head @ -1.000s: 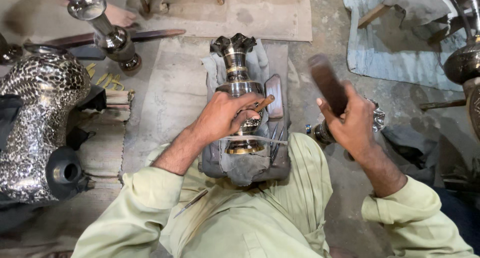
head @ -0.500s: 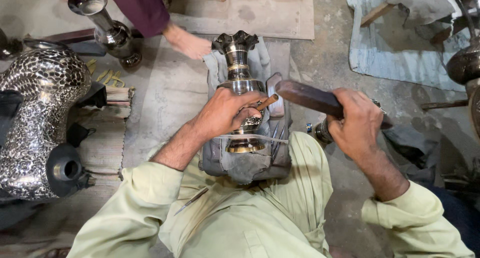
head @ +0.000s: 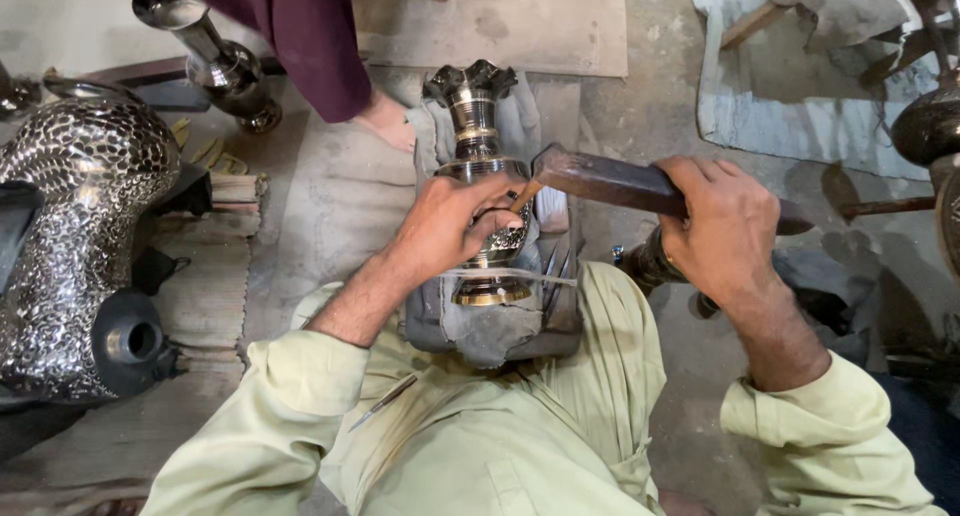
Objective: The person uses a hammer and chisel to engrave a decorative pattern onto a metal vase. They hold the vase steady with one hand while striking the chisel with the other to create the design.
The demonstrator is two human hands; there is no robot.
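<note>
Mallet (head: 620,184) now down on chisel (head: 524,194) (R hand (head: 725,231)).

A hammered silver vessel (head: 70,246) lies left, near a polished metal vase (head: 205,51) and a bare foot (head: 385,121).

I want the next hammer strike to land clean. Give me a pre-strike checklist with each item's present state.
1. Left hand steadies the metal vase and holds the small chisel against it: ok.
2. Right hand has a full grip on the wooden mallet: ok.
3. Mallet head sits at the chisel's top end: ok.
4. Vase lies bedded in the grey padded cloth on the lap: ok.
5. Chisel tip exactly on the pattern line: cannot tell, fingers hide it.
6. Strike zone free of others: not ok, another person's foot stands close beside the vase neck.
</note>
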